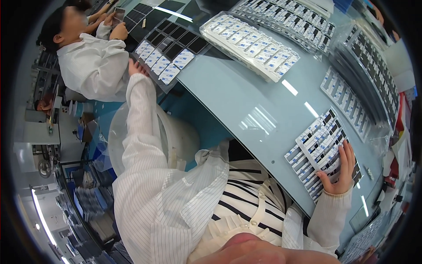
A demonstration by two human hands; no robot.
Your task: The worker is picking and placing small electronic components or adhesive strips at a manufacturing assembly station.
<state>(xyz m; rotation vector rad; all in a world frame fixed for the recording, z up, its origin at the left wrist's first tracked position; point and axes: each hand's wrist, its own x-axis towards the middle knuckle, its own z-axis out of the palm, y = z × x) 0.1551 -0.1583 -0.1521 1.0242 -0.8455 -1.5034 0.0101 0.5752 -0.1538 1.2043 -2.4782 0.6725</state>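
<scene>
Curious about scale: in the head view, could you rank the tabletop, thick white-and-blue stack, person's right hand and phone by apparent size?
1. Tabletop
2. White-and-blue stack
3. Right hand
4. Phone, though being farther away may shrink it

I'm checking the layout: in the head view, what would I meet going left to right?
Co-worker in white, wearer's left hand, black and white panels, thick white stack with blue marks, wearer's right hand.

tray [165, 86] — black panels [179, 33], blue-marked white pieces [168, 74], far left | striped sheets [321, 152] — white and black, overlapping, flat, right
</scene>
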